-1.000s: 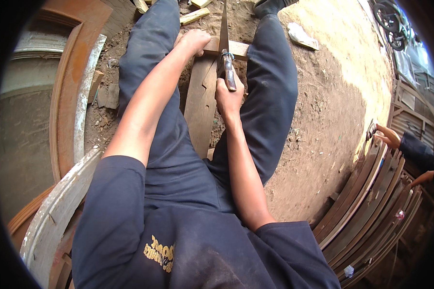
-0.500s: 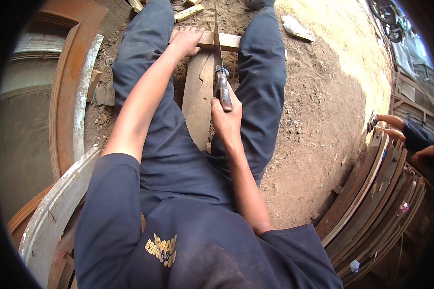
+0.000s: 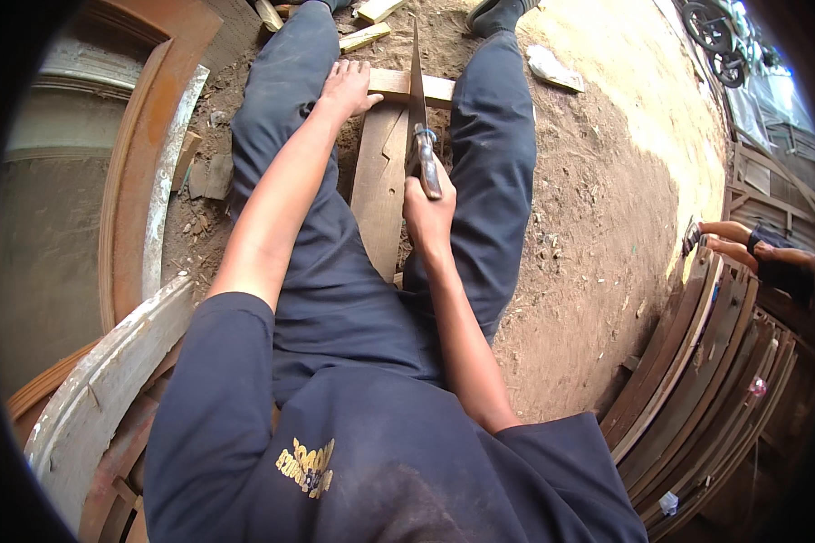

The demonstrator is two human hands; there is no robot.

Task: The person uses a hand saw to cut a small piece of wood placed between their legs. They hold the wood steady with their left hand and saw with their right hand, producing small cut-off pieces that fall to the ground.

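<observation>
I sit astride a long wooden plank (image 3: 378, 195) that runs away from me between my legs, and a shorter wooden batten (image 3: 398, 86) lies crosswise over its far end. My right hand (image 3: 428, 210) is wrapped shut around the wooden handle of a handsaw (image 3: 418, 109), fingers (image 3: 414, 192) curled fully round it, no gap that I can see. The blade stands on edge and reaches ahead of that hand to meet the batten, where the teeth sit in or on the wood (I cannot tell how deep the cut is from here).

To saw this well, I judge the blade should stay upright and in line with my forearm, with long, even strokes and little downward force, so that it does not wander or bind. The batten must not shift under the teeth.

That is the work of my left hand (image 3: 346, 88): it lies flat and open, palm down, pressing on the batten just to the left of the blade, fingers spread and close to the saw but apart from it. Keeping them clear of the teeth matters.

Beyond my hands, offcuts of wood (image 3: 364, 38) lie on the dirt ground (image 3: 598, 208). Well off to my right, stacked curved boards (image 3: 697, 380) lean together, and another person's hand (image 3: 729, 244) rests near their tops.
</observation>
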